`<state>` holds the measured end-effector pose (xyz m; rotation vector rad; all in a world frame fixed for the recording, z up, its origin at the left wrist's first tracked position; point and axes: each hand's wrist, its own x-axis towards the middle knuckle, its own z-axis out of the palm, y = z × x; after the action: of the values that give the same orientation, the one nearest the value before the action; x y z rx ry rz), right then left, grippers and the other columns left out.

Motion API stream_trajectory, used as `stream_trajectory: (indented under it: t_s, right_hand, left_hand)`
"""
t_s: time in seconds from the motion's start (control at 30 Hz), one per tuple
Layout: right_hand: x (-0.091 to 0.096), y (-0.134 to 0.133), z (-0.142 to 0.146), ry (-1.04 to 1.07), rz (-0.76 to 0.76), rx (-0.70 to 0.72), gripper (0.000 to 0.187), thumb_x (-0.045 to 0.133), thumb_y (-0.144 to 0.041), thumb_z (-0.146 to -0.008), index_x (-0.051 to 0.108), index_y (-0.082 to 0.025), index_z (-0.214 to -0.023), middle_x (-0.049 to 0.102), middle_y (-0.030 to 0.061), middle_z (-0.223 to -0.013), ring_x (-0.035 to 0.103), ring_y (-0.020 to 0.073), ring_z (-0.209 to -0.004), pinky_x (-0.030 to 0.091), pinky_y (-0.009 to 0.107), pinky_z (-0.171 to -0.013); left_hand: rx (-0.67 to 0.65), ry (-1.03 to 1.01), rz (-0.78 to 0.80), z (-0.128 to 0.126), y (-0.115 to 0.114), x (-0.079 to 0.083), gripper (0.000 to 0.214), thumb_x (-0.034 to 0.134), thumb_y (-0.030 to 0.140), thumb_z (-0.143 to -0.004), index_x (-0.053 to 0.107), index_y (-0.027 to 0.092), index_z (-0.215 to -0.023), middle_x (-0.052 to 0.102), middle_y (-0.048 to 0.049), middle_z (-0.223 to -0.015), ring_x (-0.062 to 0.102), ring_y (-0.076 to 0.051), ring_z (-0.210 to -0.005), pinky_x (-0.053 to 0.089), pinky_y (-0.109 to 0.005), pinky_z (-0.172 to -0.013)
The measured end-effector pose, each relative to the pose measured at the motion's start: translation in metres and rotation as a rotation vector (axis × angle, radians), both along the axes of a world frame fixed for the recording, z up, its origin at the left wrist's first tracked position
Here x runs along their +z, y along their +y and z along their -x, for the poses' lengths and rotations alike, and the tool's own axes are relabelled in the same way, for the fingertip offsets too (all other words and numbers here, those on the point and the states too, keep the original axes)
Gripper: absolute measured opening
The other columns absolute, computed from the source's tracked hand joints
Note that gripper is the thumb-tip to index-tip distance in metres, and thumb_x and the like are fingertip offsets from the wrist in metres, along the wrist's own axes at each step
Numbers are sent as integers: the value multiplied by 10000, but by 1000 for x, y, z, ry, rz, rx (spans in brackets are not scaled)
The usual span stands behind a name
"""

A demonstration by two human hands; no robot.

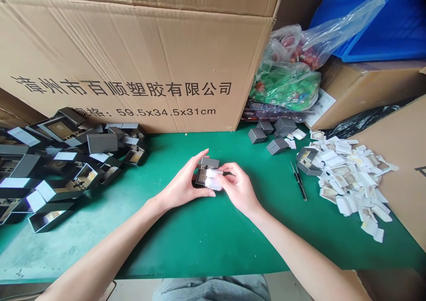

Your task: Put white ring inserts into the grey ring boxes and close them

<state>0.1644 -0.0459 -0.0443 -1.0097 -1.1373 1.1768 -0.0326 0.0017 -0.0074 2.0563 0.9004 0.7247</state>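
In the middle of the green table, my left hand [181, 181] holds a small dark grey hinged box [209, 162] with its lid up. The thumb lies along the near side and the fingers along the far left side. My right hand [238, 185] pinches a small white paper piece [214, 180] at the right of the box. The paper covers part of the box's inside, where a beige insert shows on the left. Whether the paper is inside the box or just over it, I cannot tell.
Many open grey boxes [103, 143] pile up at left. At right lie a heap of white paper pieces [346, 172], black tweezers [298, 181], an open box [308, 161] and several closed boxes [278, 145]. A large carton [133, 48] stands behind, beside plastic bags [286, 85].
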Motion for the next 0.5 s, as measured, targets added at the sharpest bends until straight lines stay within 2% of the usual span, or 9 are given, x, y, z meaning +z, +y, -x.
stream_trajectory:
  t_s: [0.13, 0.23, 0.33, 0.4, 0.5]
  right_hand:
    - [0, 0, -1, -10, 11, -7, 296, 697, -462, -864, 589, -208, -971, 717, 31, -888, 685, 150, -684, 556, 264, -637]
    - [1, 0, -2, 6, 38, 29, 341, 694, -463, -865, 603, -209, -1075, 737, 41, -880, 727, 194, -808, 590, 305, -747]
    - [1, 0, -2, 12, 17, 65, 416, 753, -418, -816, 605, -224, -1152, 727, 65, -1062, 731, 212, -955, 603, 337, -864]
    - [0, 1, 0, -15, -33, 49, 443, 778, -378, -789, 618, -236, -1177, 672, 74, -1207, 723, 203, -986, 609, 328, -880]
    - [1, 0, 2, -61, -96, 16, 427, 765, -346, -797, 627, -238, -1186, 644, 73, -1236, 719, 185, -956, 617, 316, -861]
  left_hand:
    - [-23, 6, 50, 2, 2, 1, 923, 815, 407, -774, 317, 350, -1549, 413, -111, -1569, 498, -339, -1372, 553, -417, -1005]
    - [-7, 1, 99, 1, 3, 1, 827, 764, 391, -824, 351, 333, -1539, 481, -106, -1519, 563, -320, -1302, 570, -412, -979]
    - [10, -73, 167, 1, 4, 1, 857, 757, 374, -829, 315, 308, -1560, 484, -114, -1521, 596, -312, -1257, 569, -412, -975]
    - [8, -142, 226, 1, 5, 1, 874, 763, 356, -823, 305, 284, -1564, 467, -126, -1531, 600, -305, -1247, 561, -404, -984]
    - [-7, -227, 304, 0, 4, 4, 886, 777, 319, -806, 306, 259, -1555, 488, -142, -1497, 596, -291, -1238, 537, -395, -1008]
